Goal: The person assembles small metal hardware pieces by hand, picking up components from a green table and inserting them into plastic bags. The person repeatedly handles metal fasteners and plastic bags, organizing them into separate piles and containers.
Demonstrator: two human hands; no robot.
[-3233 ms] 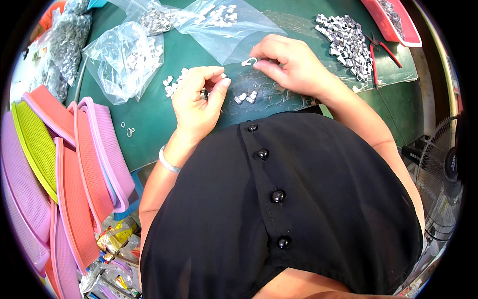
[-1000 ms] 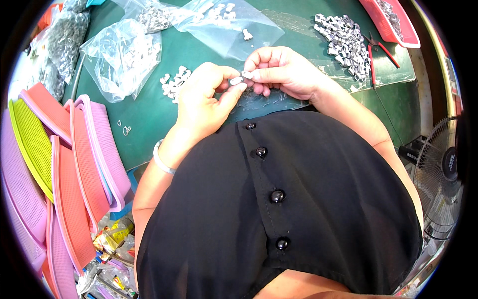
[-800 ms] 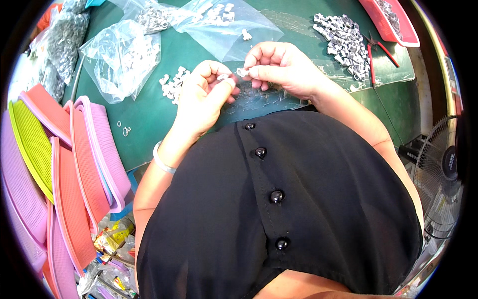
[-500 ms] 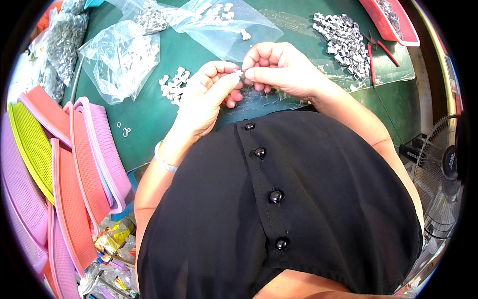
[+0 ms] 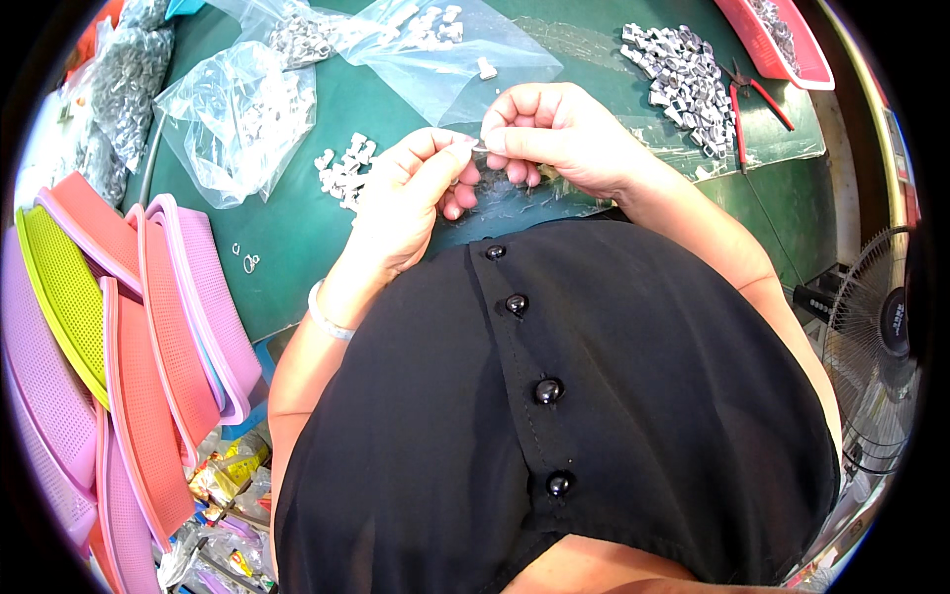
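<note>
Over the near edge of the green table, my left hand (image 5: 421,176) and my right hand (image 5: 554,134) meet fingertip to fingertip. Thumbs and forefingers of both pinch one small pale piece (image 5: 479,148), mostly covered by the fingers. Left of my left hand lies a little heap of white-grey plastic pieces (image 5: 344,170). Beyond my hands, a clear plastic bag (image 5: 445,84) has similar white pieces on it, one lying apart (image 5: 486,68). To the right of my right hand is a larger pile of grey and white pieces (image 5: 688,84).
Red-handled pliers (image 5: 760,104) lie by the pile, below a pink basket (image 5: 816,69) of grey parts. Another clear bag (image 5: 237,129) holds white pieces. Two small rings (image 5: 250,263) rest on the table. Stacked plastic baskets (image 5: 168,346) stand left; a fan (image 5: 871,337) stands right.
The small piece between my fingertips has been turned and now shows as a thin sliver. My fingers have shifted slightly; both arms stay in place.
</note>
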